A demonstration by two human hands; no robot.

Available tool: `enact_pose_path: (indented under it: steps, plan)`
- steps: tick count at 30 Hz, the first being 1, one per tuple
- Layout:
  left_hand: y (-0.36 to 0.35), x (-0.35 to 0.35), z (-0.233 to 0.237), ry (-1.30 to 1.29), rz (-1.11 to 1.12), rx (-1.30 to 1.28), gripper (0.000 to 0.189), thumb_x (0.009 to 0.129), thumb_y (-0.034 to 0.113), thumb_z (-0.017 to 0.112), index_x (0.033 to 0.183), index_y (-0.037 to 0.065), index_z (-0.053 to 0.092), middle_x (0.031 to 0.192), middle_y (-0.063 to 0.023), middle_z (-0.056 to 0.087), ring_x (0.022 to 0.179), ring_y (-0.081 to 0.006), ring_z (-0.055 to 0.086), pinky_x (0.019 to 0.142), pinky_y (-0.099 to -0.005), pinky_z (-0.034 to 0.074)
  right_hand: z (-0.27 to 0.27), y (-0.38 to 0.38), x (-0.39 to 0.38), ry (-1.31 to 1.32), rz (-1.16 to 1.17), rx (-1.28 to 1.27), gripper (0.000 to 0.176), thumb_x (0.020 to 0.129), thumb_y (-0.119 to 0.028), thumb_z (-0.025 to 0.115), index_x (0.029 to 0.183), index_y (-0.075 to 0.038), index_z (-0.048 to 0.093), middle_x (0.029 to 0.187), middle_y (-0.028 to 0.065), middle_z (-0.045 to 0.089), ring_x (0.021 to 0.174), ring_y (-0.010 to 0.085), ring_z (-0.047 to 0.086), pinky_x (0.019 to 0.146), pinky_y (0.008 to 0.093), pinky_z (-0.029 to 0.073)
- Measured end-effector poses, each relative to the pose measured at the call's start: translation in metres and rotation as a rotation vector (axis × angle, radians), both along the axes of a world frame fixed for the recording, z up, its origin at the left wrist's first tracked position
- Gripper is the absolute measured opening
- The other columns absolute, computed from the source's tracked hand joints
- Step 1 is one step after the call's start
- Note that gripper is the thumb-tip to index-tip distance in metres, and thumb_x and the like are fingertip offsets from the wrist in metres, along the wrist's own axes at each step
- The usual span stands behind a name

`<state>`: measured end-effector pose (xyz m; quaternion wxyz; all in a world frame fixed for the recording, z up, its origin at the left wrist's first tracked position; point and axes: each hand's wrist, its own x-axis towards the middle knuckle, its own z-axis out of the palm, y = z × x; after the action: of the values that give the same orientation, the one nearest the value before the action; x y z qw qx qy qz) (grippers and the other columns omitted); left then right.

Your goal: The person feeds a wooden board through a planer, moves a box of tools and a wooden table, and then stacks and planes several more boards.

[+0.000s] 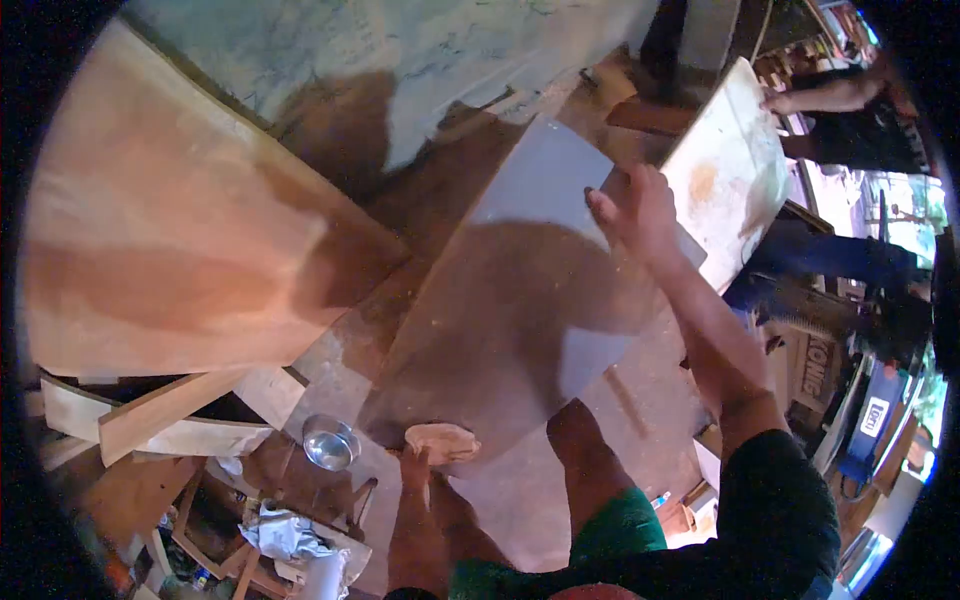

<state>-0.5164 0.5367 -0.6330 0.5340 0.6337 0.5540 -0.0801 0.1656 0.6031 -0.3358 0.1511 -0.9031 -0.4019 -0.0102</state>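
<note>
A large flat board [520,180], pale grey where lit and brown in shadow, lies tilted in front of me. My right hand [645,215] is closed around its far right edge, with the thumb over the face. Near the board's lower left end, my left hand [415,462] grips a pale tan, rounded piece [445,443]. Its fingers are partly hidden by that piece.
On the left stands a big wooden panel [150,220], with loose planks [170,410] below. A metal bowl [331,443] sits near a crumpled cloth [285,532]. At right, another person's hand [780,102] touches a pale panel [735,150]. A blue case [872,420] stands lower right.
</note>
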Motion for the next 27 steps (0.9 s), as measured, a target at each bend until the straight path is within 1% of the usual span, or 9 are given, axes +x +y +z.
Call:
enact_pose_path:
  steps: [2, 5, 9, 15, 20, 22, 23, 25, 27]
  plan:
    - [-0.001, -0.030, -0.020, 0.113, -0.322, 0.087, 0.033, 0.085, 0.028, 0.062, 0.099, -0.001, 0.056, 0.092, -0.0171, 0.061, 0.085, -0.0331, 0.058, 0.076, -0.0410, 0.046, 0.029, -0.013, -0.030, -0.038, 0.039, 0.015, 0.053, 0.071, -0.038, 0.071, 0.104, 0.001, 0.055, 0.092, 0.0199, 0.055, 0.088, 0.0380, 0.053, 0.076, 0.0463, 0.043]
    - [0.008, -0.046, -0.031, -0.236, 0.181, -0.098, 0.035, 0.085, 0.032, 0.062, 0.097, -0.001, 0.055, 0.091, -0.0177, 0.061, 0.084, -0.0324, 0.059, 0.075, -0.0405, 0.046, 0.077, -0.026, -0.082, -0.063, 0.089, 0.021, 0.057, 0.068, -0.035, 0.075, 0.109, -0.001, 0.053, 0.094, 0.0167, 0.054, 0.087, 0.0349, 0.052, 0.076, 0.0442, 0.042]
    - [-0.018, -0.014, 0.020, 0.072, -0.009, 0.058, 0.034, 0.091, 0.036, 0.054, 0.103, 0.004, 0.056, 0.093, -0.0196, 0.061, 0.088, -0.0289, 0.060, 0.077, -0.0386, 0.047, 0.133, -0.041, -0.150, 0.090, 0.159, -0.047, 0.064, 0.066, -0.037, 0.075, 0.114, -0.001, 0.051, 0.095, 0.0154, 0.051, 0.085, 0.0320, 0.049, 0.076, 0.0413, 0.041]
    - [0.006, 0.093, 0.225, -0.182, 0.462, -0.143, 0.043, 0.092, 0.036, 0.044, 0.117, 0.002, 0.048, 0.111, -0.0197, 0.054, 0.102, -0.0312, 0.054, 0.086, -0.0440, 0.045, 0.193, -0.069, -0.218, 0.344, 0.346, -0.101, 0.069, 0.070, -0.041, 0.069, 0.121, 0.000, 0.047, 0.105, 0.0153, 0.051, 0.095, 0.0284, 0.049, 0.081, 0.0391, 0.041]
    - [0.098, 0.140, 0.393, -0.663, 0.764, -0.132, 0.051, 0.093, 0.037, 0.036, 0.129, 0.001, 0.042, 0.126, -0.0197, 0.048, 0.113, -0.0332, 0.050, 0.093, -0.0485, 0.042, 0.211, -0.085, -0.263, 0.378, 0.474, -0.055, 0.066, 0.077, -0.039, 0.061, 0.126, 0.002, 0.045, 0.116, 0.0190, 0.051, 0.103, 0.0278, 0.049, 0.084, 0.0381, 0.041]
    - [0.146, 0.137, 0.447, -1.005, 1.006, -0.370, 0.055, 0.094, 0.037, 0.034, 0.134, 0.000, 0.037, 0.133, -0.0200, 0.044, 0.118, -0.0345, 0.047, 0.098, -0.0497, 0.040, 0.217, -0.091, -0.283, 0.336, 0.521, 0.013, 0.064, 0.079, -0.037, 0.059, 0.127, 0.002, 0.044, 0.119, 0.0196, 0.051, 0.105, 0.0272, 0.049, 0.085, 0.0376, 0.040]
    - [0.154, 0.137, 0.469, -1.072, 0.569, -0.200, 0.055, 0.094, 0.036, 0.038, 0.134, -0.001, 0.036, 0.133, -0.0206, 0.044, 0.118, -0.0345, 0.047, 0.100, -0.0494, 0.038, 0.220, -0.092, -0.300, 0.348, 0.512, 0.011, 0.064, 0.079, -0.037, 0.059, 0.127, 0.002, 0.044, 0.119, 0.0196, 0.051, 0.105, 0.0272, 0.049, 0.085, 0.0376, 0.040]
    - [0.146, 0.195, 0.506, -0.459, 0.323, 0.747, 0.052, 0.092, 0.034, 0.045, 0.129, -0.002, 0.040, 0.123, -0.0172, 0.051, 0.108, -0.0303, 0.054, 0.094, -0.0433, 0.043, 0.223, -0.089, -0.329, 0.326, 0.510, 0.001, 0.063, 0.079, -0.035, 0.059, 0.127, 0.003, 0.043, 0.120, 0.0195, 0.051, 0.107, 0.0273, 0.049, 0.084, 0.0378, 0.041]
    - [0.178, 0.166, 0.478, -0.250, 0.125, 0.987, 0.050, 0.093, 0.034, 0.045, 0.127, -0.003, 0.043, 0.120, -0.0167, 0.052, 0.105, -0.0285, 0.055, 0.093, -0.0408, 0.043, 0.227, -0.092, -0.349, 0.346, 0.598, 0.024, 0.061, 0.079, -0.035, 0.059, 0.124, 0.003, 0.046, 0.119, 0.0191, 0.051, 0.108, 0.0280, 0.049, 0.085, 0.0379, 0.041]
